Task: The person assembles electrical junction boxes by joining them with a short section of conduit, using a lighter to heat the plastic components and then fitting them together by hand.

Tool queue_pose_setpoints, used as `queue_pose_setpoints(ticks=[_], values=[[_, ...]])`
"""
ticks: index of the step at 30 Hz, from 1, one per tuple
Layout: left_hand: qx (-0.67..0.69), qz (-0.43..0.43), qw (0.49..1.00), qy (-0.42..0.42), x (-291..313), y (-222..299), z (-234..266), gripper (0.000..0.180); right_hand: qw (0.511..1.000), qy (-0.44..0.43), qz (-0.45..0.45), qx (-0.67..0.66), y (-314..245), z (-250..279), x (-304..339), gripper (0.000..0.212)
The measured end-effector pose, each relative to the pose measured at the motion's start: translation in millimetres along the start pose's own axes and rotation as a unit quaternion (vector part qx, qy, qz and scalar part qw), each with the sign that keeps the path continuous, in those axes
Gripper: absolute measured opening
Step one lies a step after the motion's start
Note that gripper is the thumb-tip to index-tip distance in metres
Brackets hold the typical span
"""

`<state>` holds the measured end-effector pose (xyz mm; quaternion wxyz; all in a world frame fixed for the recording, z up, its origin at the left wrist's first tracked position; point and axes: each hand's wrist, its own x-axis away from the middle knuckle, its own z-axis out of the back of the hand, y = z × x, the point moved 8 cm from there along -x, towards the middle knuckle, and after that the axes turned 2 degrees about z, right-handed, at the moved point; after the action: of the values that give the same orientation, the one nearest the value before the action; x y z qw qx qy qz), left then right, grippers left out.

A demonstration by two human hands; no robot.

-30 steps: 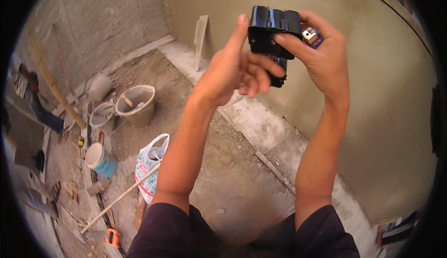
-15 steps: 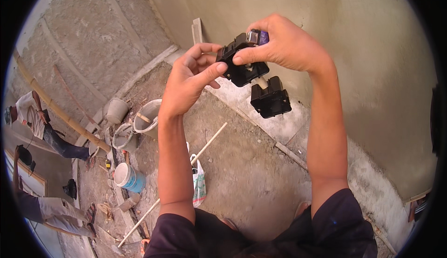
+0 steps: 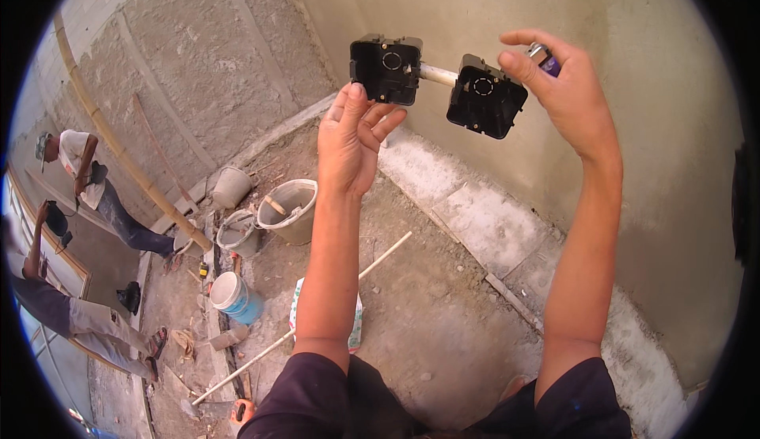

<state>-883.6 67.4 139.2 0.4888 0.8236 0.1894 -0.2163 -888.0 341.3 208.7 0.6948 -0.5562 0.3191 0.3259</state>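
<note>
My left hand point(image 3: 348, 146) grips a black electrical box point(image 3: 380, 79) by its lower edge, thumb on the front rim and fingers behind. A short white pipe point(image 3: 439, 75) runs from this box to a second black electrical box point(image 3: 484, 114), which hangs to the right, slightly lower and tilted. Both open faces point toward me. Just right of the second box, my right hand point(image 3: 578, 98) is closed around a purple lighter point(image 3: 548, 62) with a metal top. A small gap separates that hand from the box.
A smooth plastered wall point(image 3: 649, 162) rises ahead and to the right. Buckets point(image 3: 297, 225), a blue-and-white pail point(image 3: 235, 296), a plastic bag point(image 3: 355, 320) and a long thin pipe point(image 3: 388, 253) are on the dirt floor. Two people point(image 3: 103, 186) are at the left, near a bamboo pole point(image 3: 103, 126).
Both boxes have turned so their open sides face me, the pipe now lying nearly level. My right hand has come off the box and moved right with the lighter.
</note>
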Motion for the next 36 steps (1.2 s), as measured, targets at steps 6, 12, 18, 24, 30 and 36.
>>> queue_pose_setpoints(ticks=[6,12,18,24,30,36], values=[[-0.142,-0.137,0.98,-0.011,11.3,51.4,-20.9,0.041,1.0,-0.023,-0.015,-0.002,-1.7,-8.4,-1.6,0.051],[-0.346,-0.287,0.892,-0.049,30.5,84.7,-38.8,0.056,0.991,-0.028,0.016,-0.132,4.1,-41.6,-3.1,0.064],[-0.416,-0.333,0.844,-0.057,49.2,95.2,-63.3,0.06,0.964,-0.056,0.012,-0.258,-15.6,-87.9,10.9,0.068],[-0.436,-0.347,0.827,-0.072,50.4,89.1,-78.6,0.063,0.955,0.054,0.033,-0.29,-18.5,-69.9,29.4,0.071],[-0.382,-0.192,0.899,-0.096,53.9,79.4,-79.9,0.083,0.951,0.135,0.058,-0.271,-10.8,-93.4,52.9,0.061],[-0.32,-0.071,0.944,0.045,71.8,54.8,-25.9,0.082,0.93,0.122,0.057,-0.343,-7.9,-137.9,73.6,0.06]])
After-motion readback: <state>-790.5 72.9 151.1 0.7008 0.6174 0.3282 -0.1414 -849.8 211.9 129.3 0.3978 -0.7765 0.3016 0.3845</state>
